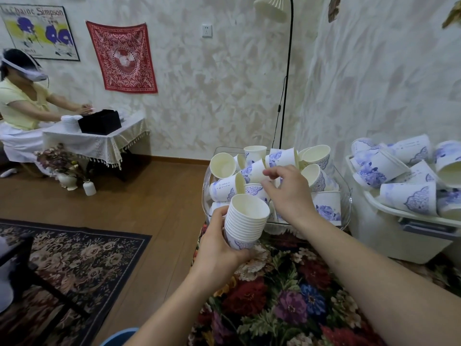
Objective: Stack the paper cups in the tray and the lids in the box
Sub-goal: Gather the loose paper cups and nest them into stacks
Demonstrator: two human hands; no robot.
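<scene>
L hand (219, 242) fingers curled round nested cup stack (245, 221), upright, just below the tray (345, 196). R hand (287, 193) over tray w/ fingers half-curled among loose cups (224, 166); can't tell if it's got one.

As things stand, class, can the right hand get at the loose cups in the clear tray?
Probably yes: the right hand hovers over the loose cups in the clear tray, holding nothing, with nothing between.

Matt paper cups (245, 221), glossy clear plastic tray (345, 196), woven floral cloth (287, 295).
</scene>
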